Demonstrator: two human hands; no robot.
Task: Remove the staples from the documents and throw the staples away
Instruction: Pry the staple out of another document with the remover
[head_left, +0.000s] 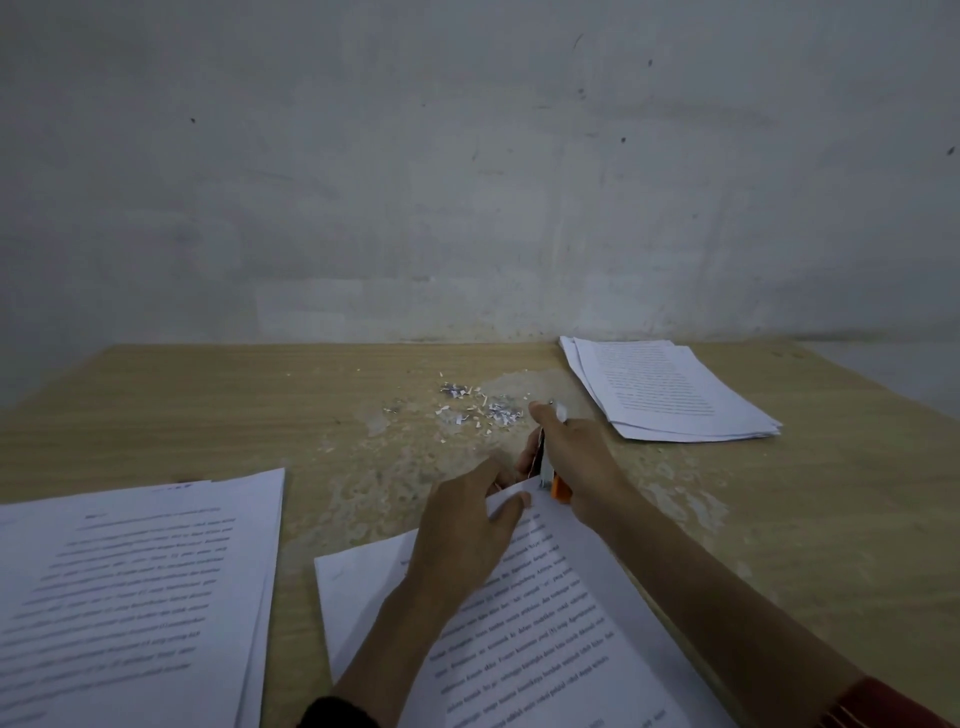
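A printed document (545, 623) lies in front of me on the wooden table (260, 405). My left hand (467, 535) pinches its top corner, thumb on top of the sheet. My right hand (571, 457) grips a small orange and silver stapler (555, 480), held upright with its lower end at that same corner. A scatter of pulled staples and paper scraps (478, 408) lies on the table just beyond my hands. The staple itself is hidden by my fingers.
A stack of printed documents (130, 597) lies at the left front. Another stack of papers (670, 389) sits at the back right near the grey wall (467, 182). The tabletop surface around the scraps is worn and patchy.
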